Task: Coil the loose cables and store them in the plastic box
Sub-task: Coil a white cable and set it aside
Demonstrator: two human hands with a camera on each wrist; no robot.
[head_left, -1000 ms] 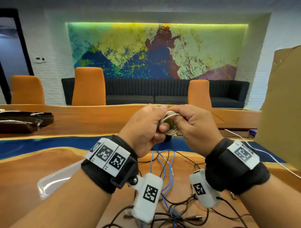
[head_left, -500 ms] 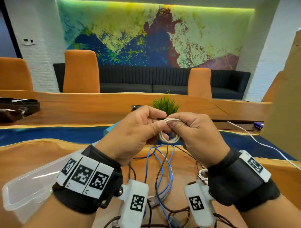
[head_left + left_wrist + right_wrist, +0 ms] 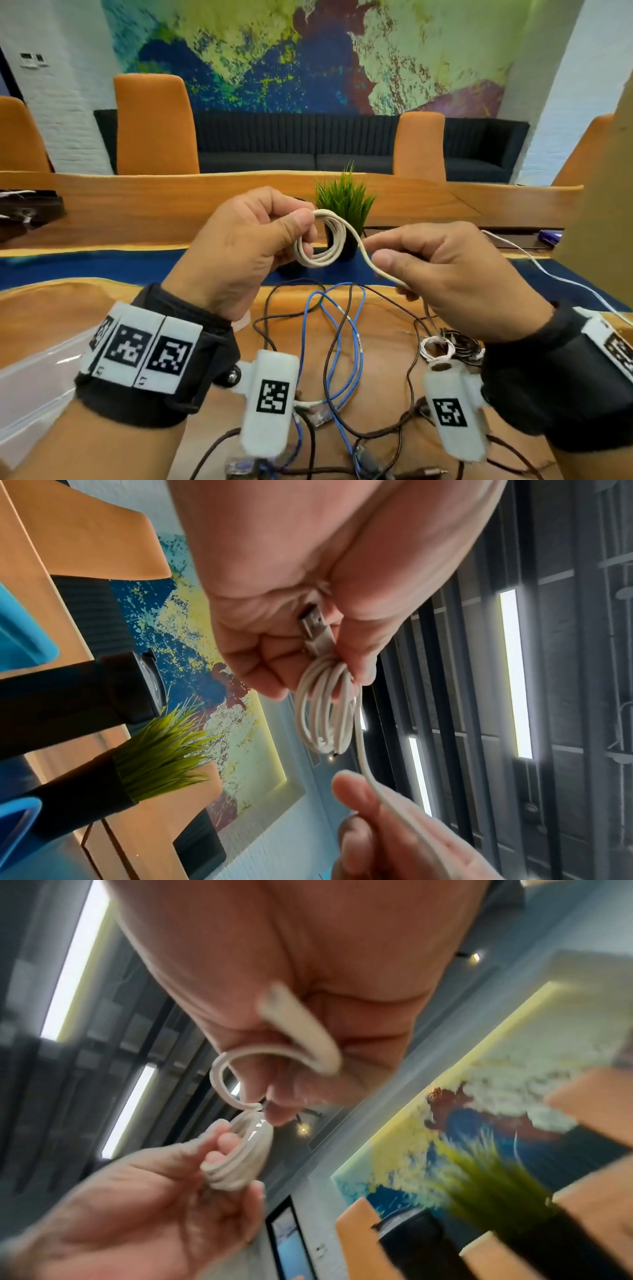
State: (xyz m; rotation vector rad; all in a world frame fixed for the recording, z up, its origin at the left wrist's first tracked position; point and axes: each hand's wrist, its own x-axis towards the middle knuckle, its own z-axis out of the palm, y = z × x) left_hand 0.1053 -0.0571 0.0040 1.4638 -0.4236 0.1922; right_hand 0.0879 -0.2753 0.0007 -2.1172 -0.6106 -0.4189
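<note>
Drawn apart since the earlier frame, the left hand pinches the white cable coil above the table while the right hand pinches its tail, which should probably wrap snugly before boxing.

left hand — raised, thumb and fingers pinching white cable coil | right hand — alongside, fingers curled round its free end

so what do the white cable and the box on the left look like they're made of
White cable: looks like matte rubbery plastic sheathing, bending smoothly into loops; its plug shows a metal tip.
Plastic box: seemingly clear glossy plastic, see-through with bright reflections.
</note>
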